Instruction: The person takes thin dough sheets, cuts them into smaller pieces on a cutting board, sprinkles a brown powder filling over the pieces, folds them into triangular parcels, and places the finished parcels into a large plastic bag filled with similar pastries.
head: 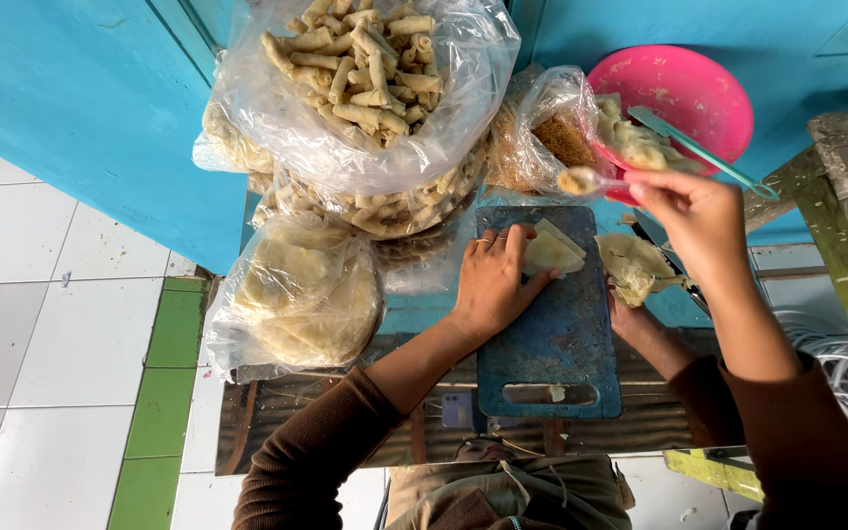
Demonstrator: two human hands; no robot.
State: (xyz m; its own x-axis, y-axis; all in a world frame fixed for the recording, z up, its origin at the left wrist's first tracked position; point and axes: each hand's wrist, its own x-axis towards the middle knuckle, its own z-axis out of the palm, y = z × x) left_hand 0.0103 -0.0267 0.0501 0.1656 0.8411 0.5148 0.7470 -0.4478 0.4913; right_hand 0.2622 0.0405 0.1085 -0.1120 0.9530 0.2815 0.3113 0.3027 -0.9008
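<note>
Pale, thin pastry wrapper (550, 251) lies folded on the blue cutting board (550, 324), near the board's far end, and the left hand (491, 285) presses flat on its near-left edge, fingers together and thumb spread, pinning it rather than gripping it. The wrapper's long axis runs slantwise across the board, from the left hand's fingertips up toward the pink bowl (684, 93).

The right hand (694, 211) hovers just beyond and to the right of the wrapper, fingers pinched shut on the handle of a small spoon (591, 181). The spoon's bowl points left and carries a lump of crumbly filling; it sits above the board's far edge, near the wrapper but not touching it. So the wrapper lies toward the body and slightly left from the spoon, and the left hand is already on it while the right is apart from it.

The wrapper looks soft, limp and cream-coloured, its top layer doubled into a rough triangle. Just beside it to the right lies a crumpled heap of further wrappers (635, 267). Clear bags of finished rolls (365, 59) and of flat sheets (296, 294) crowd the surface on the left.
</note>
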